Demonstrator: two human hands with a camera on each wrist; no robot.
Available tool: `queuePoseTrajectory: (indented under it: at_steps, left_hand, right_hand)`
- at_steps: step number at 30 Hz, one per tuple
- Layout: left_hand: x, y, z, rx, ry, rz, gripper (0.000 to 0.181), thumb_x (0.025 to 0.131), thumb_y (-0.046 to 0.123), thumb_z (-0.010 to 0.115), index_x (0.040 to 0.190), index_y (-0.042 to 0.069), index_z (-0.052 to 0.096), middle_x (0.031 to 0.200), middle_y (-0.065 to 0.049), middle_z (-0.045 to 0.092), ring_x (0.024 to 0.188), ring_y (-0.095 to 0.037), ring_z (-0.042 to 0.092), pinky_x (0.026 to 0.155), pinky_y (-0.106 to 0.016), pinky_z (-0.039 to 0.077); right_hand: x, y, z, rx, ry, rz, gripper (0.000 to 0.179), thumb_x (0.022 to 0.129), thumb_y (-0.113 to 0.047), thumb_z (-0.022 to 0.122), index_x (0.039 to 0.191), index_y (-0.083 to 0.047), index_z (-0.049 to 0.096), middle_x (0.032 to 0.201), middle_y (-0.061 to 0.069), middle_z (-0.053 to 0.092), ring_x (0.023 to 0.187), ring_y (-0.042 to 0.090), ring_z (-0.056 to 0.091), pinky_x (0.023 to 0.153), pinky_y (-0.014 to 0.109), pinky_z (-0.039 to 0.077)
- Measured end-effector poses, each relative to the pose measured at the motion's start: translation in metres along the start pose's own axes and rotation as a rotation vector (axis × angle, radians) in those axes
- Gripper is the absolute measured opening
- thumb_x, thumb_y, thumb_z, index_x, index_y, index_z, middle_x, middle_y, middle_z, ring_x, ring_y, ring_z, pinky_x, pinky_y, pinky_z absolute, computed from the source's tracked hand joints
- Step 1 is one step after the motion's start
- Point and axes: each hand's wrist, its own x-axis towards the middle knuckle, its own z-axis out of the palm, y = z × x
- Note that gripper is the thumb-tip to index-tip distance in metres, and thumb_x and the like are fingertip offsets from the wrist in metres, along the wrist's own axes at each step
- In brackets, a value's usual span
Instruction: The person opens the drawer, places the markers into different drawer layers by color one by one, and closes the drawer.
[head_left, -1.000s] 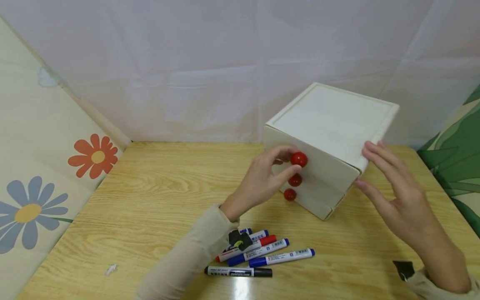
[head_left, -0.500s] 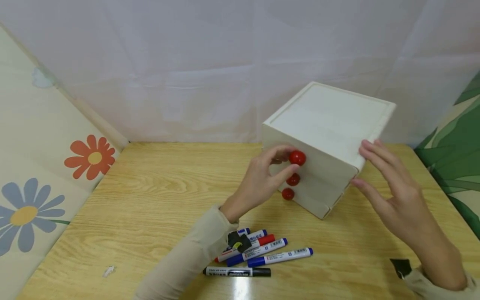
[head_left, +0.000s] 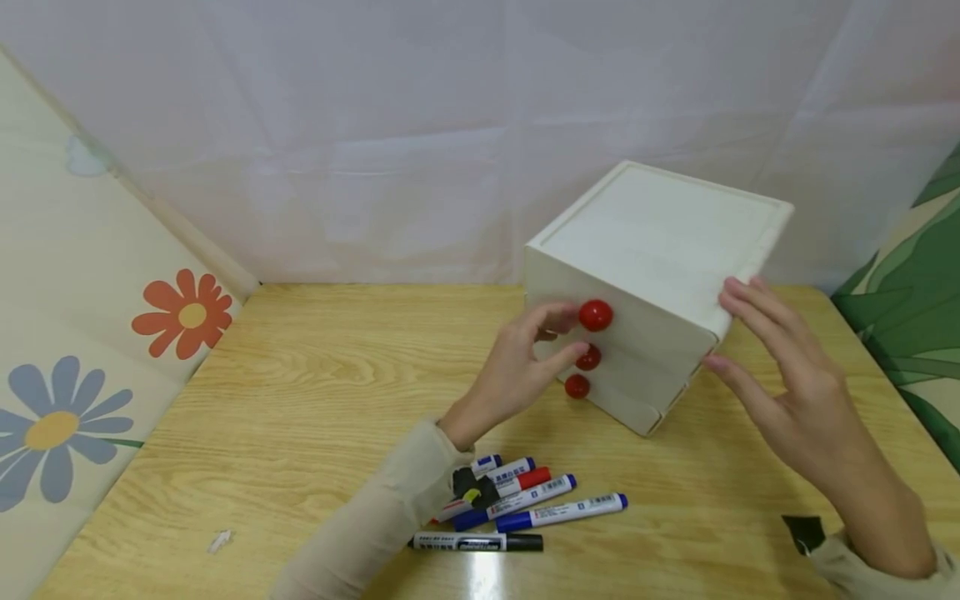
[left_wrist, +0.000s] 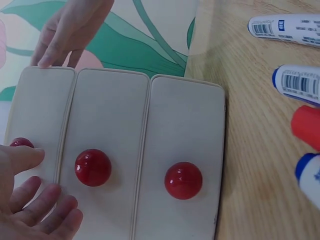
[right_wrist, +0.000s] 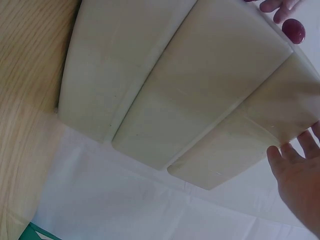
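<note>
A white drawer box [head_left: 667, 237] stands on the table, its front with three stacked drawers turned toward my left. Each drawer carries a round red knob; the top knob [head_left: 596, 316] is the largest in the head view. Beside it is my left hand [head_left: 517, 362], thumb and fingers spread apart, the thumb in front of the middle knob [head_left: 588, 357]. All three drawers look flush in the left wrist view, where the bottom knob [left_wrist: 183, 180] shows fully. My right hand [head_left: 802, 392] rests on the box's near right corner, its fingers fairly straight along the upper edge.
Several markers [head_left: 562, 511] with blue, red and black caps lie in front of the box, partly under the left sleeve. A white scrap [head_left: 220, 541] lies on the wooden table [head_left: 322, 358] at left. A pale curtain [head_left: 375, 167] hangs behind.
My left thumb has come away from the top knob and dropped toward the middle one, so the grip has loosened. The right hand and the box stay nearly as they were.
</note>
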Motion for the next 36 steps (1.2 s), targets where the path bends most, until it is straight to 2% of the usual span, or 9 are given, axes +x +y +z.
queuePoseTrajectory:
  at_steps: [8,16,28,36]
  left_hand:
    - [-0.003,-0.010,0.005,-0.020,-0.055,-0.092,0.039,0.093,0.017,0.069,0.129,0.007,0.056,0.123,-0.007,0.065,0.114,-0.018,0.061,0.100,-0.033,0.053]
    - [-0.007,-0.014,0.008,-0.008,-0.097,-0.132,0.041,0.092,0.015,0.071,0.129,0.010,0.054,0.122,-0.006,0.063,0.111,-0.018,0.061,0.098,-0.035,0.053]
    - [-0.008,-0.018,0.016,-0.002,-0.114,-0.111,0.034,0.093,0.010,0.068,0.124,0.008,0.054,0.119,-0.008,0.066,0.108,-0.017,0.064,0.097,-0.028,0.054]
    - [-0.009,-0.019,0.016,-0.013,-0.113,-0.106,0.033,0.094,0.009,0.067,0.124,0.006,0.053,0.119,-0.009,0.065,0.110,-0.019,0.063,0.099,-0.031,0.054]
  right_hand:
    - [0.000,0.000,0.000,-0.005,-0.006,-0.002,0.069,0.098,-0.047,0.052,0.128,0.015,0.055,0.144,0.021,0.052,0.146,0.024,0.038,0.122,0.027,0.029]
    - [0.001,-0.001,0.000,-0.006,-0.012,0.002,0.069,0.098,-0.047,0.052,0.128,0.015,0.055,0.145,0.020,0.051,0.146,0.024,0.037,0.122,0.026,0.029]
    - [0.000,-0.002,0.000,-0.009,-0.012,0.006,0.069,0.098,-0.047,0.052,0.128,0.014,0.055,0.145,0.018,0.052,0.146,0.024,0.038,0.121,0.025,0.029]
    - [0.001,-0.003,0.000,-0.008,-0.010,-0.004,0.069,0.098,-0.047,0.052,0.128,0.015,0.055,0.145,0.020,0.052,0.146,0.024,0.038,0.121,0.026,0.029]
